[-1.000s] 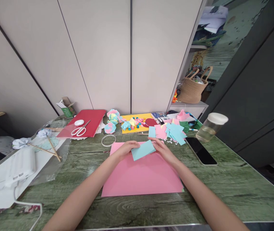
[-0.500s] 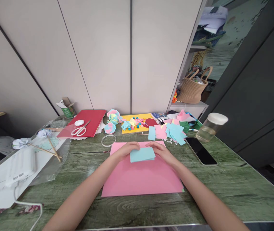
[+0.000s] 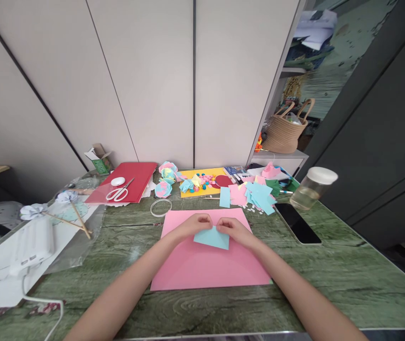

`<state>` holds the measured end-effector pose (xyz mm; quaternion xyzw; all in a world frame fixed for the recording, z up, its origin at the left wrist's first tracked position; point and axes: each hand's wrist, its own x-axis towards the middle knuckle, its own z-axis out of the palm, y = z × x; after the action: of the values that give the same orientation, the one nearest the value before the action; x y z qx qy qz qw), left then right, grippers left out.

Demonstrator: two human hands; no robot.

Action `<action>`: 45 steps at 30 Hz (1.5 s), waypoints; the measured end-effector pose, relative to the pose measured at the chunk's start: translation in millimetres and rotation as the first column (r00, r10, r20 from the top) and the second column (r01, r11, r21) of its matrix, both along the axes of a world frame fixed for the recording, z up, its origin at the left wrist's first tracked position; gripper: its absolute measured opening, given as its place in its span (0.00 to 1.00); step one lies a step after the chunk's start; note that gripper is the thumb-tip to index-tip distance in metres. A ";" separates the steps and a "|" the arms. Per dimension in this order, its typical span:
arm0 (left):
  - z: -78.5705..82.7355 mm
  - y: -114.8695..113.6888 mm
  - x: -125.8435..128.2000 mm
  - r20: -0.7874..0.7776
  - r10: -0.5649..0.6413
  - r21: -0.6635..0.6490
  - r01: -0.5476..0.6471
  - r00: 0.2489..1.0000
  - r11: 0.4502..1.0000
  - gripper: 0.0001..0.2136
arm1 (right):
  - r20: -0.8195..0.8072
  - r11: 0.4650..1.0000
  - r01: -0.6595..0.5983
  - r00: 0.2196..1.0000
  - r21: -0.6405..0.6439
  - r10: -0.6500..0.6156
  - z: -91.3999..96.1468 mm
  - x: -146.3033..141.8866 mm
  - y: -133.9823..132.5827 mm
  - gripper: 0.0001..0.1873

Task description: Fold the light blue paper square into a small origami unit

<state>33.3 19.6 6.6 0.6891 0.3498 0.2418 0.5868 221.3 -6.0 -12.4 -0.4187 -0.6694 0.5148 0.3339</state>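
A small light-blue sheet of paper (image 3: 211,238) is held just above a large pink sheet (image 3: 209,270) on the green wood-patterned table. My left hand (image 3: 198,224) pinches its far edge, left of the middle. Close beside it, my right hand (image 3: 231,228) pinches the same edge with bent fingers. The fingertips of both hands nearly meet and cover part of that edge. The near edge of the blue paper slants down to the right.
Behind the pink sheet lie a tape ring (image 3: 160,207), blue and pink paper pieces (image 3: 260,195) and pompoms on yellow paper (image 3: 188,192). White scissors (image 3: 117,193) rest on a red folder (image 3: 134,175). A phone (image 3: 297,223) and a lidded jar (image 3: 308,189) stand right; a white power bank (image 3: 33,244) lies left.
Both hands have drawn closer together along the far edge of the blue paper. The paper has shifted slightly nearer and tilted; its folded, layered look is less visible.
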 end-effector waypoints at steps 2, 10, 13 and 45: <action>-1.8 -0.3 1.3 0.004 0.001 0.007 -0.001 1.000 1.000 0.04 | 0.007 1.000 0.002 1.000 0.016 -0.002 0.5 -1.0 -0.7 0.11; -13.0 0.1 8.2 0.003 -0.005 0.029 0.005 1.000 1.000 0.04 | 0.027 0.998 0.006 1.000 0.059 -0.007 -1.9 -4.9 -3.0 0.08; -12.2 -0.5 7.9 -0.012 -0.005 0.026 0.006 1.000 1.000 0.04 | 0.046 0.998 0.009 0.999 0.067 -0.012 -1.2 -5.5 -3.7 0.06; -7.5 -6.4 7.8 -0.046 0.037 0.043 -0.035 0.998 0.998 0.06 | 0.061 0.997 0.031 0.998 0.068 -0.035 3.5 3.9 2.6 0.03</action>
<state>41.2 13.2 -0.9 0.7005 0.3707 0.2435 0.5591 225.2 -3.4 -8.9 -0.4341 -0.6895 0.4731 0.3351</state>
